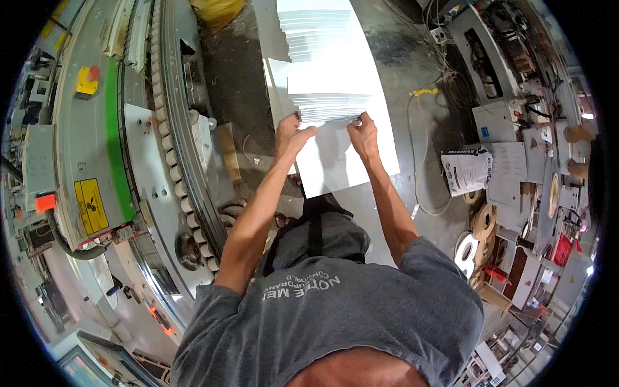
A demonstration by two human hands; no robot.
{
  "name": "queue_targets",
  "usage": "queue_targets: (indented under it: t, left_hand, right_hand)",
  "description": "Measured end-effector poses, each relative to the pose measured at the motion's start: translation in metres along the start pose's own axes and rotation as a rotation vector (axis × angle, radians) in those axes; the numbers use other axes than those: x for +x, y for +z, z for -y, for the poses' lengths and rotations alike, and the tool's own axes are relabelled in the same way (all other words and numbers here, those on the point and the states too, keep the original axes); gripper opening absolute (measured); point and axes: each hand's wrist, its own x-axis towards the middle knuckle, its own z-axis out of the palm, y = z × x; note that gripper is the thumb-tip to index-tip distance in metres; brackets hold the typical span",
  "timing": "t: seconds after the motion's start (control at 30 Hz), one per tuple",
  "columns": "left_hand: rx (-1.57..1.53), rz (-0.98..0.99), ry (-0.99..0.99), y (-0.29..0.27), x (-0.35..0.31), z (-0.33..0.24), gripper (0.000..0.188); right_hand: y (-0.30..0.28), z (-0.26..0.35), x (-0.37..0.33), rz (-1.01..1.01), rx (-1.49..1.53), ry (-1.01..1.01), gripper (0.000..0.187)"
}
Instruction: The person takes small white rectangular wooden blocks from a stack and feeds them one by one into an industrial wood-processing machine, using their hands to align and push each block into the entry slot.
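Note:
A stack of thin white panels stands in front of me, their edges lined up in close rows. My left hand is closed on the left end of the stack, with the thumb pointing inward. At the right end my right hand grips the same panels, its fingers bent round the corner. Beneath them lies a large white board that reaches toward my body. Farther off on it, more white panels lie in overlapping rows. My fingertips are partly hidden behind the panel ends.
To my left runs a long machine with a roller track and a yellow-and-red emergency stop button. On the right are a white printed bag, rolls of edge tape and loose cables on the floor. A yellow sack sits far ahead.

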Motion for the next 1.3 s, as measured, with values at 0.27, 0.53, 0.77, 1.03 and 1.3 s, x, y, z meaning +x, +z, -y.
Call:
queue_targets:
  t: [0.27,0.53,0.77,1.03,1.3]
  left_hand:
    - [0.431,-0.576,0.985,-0.082,-0.081,-0.109,0.055]
    - [0.579,-0.135,0.928,-0.065,-0.028,-0.144,0.048]
    - [0.441,-0.445,1.042,-0.095,-0.084,-0.139,0.034]
    - [0.379,-0.861,0.715,-0.117,-0.292,-0.024,0.033]
    - [0.606,-1.478,0.075,-0.138,-0.484,0.149,0.029]
  right_hand:
    - [-0.003,-0.057,-0.005,0.001,0.050,-0.098,0.062]
    - [-0.015,-0.078,-0.008,-0.013,0.138,-0.152,0.061]
    - [-0.036,-0.061,-0.042,-0.033,0.154,-0.047,0.058]
    - [0.006,0.044,-0.149,0.466,0.099,-0.339,0.038]
    - [0.136,0.167,-0.298,1.183,0.320,-1.089,0.033]
